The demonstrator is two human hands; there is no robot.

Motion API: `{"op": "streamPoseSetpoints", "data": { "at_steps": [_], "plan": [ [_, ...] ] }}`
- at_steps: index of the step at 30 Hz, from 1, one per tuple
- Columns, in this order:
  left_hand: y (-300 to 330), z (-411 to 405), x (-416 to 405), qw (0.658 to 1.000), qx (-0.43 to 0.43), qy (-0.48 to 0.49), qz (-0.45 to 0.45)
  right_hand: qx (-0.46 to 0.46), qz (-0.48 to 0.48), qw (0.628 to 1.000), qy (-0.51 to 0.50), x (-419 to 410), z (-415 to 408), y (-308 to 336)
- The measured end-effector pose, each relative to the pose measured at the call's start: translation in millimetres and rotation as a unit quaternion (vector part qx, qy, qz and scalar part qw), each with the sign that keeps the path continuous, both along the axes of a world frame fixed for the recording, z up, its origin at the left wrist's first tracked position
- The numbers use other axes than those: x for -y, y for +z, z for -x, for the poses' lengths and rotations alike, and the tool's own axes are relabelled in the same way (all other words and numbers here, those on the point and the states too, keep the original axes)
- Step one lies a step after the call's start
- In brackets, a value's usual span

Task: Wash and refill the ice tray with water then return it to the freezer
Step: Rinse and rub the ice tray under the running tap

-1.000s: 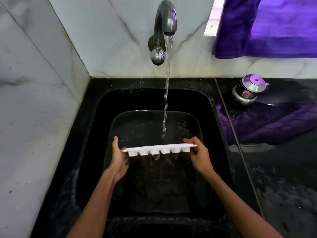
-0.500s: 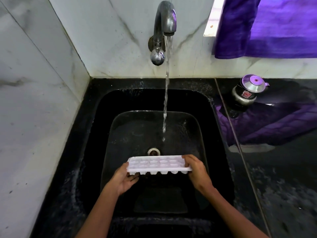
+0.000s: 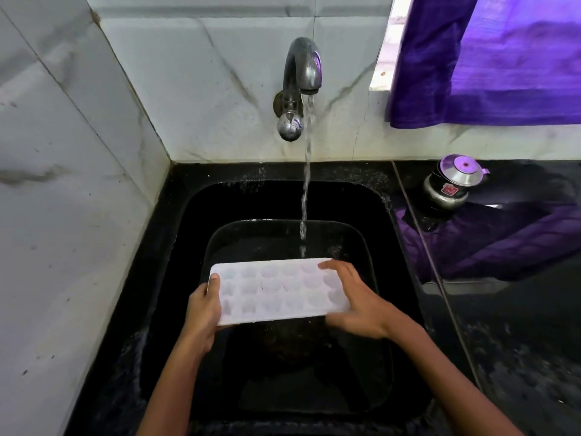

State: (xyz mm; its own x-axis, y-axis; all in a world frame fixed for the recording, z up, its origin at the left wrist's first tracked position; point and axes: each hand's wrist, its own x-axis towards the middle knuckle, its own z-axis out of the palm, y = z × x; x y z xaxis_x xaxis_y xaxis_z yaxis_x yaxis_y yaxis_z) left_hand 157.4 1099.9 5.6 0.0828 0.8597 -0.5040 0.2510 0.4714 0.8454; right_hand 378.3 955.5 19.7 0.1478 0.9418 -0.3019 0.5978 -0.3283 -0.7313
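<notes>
We have tilted the ice tray cups-up since before, left hand and right hand gripping its ends, its far edge just short of the water stream.

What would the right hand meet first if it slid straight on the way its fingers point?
The right hand points up-left across the ice tray; beyond the far edge, probably the water stream, though depth is unclear.

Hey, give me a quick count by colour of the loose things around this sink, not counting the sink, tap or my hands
White: 1, the ice tray
Purple: 1, the cloth hanging by the window
Silver and black: 1, the small lidded pot on the counter
Total: 3
</notes>
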Motion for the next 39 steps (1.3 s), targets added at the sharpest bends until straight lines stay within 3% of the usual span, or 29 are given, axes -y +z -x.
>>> {"op": "streamPoseSetpoints", "data": {
  "at_steps": [7, 16, 23, 39],
  "plan": [
    [26, -1, 11, 0.997, 0.030, 0.037, -0.068, 0.024, -0.054, 0.993, -0.098, -28, -11, 18],
    [38, -8, -8, 0.989, 0.038, 0.077, -0.122, 0.181, -0.089, 0.976, -0.089, -67, -15, 29],
    [39, -12, -19, 0.986, 0.052, 0.095, -0.125, 0.250, -0.103, 0.960, -0.078, -93, -18, 39],
    [43, -14, -13, 0.982, 0.067, 0.121, -0.131, 0.311, -0.111, 0.938, -0.101, -93, -10, 41]
  ]
}}
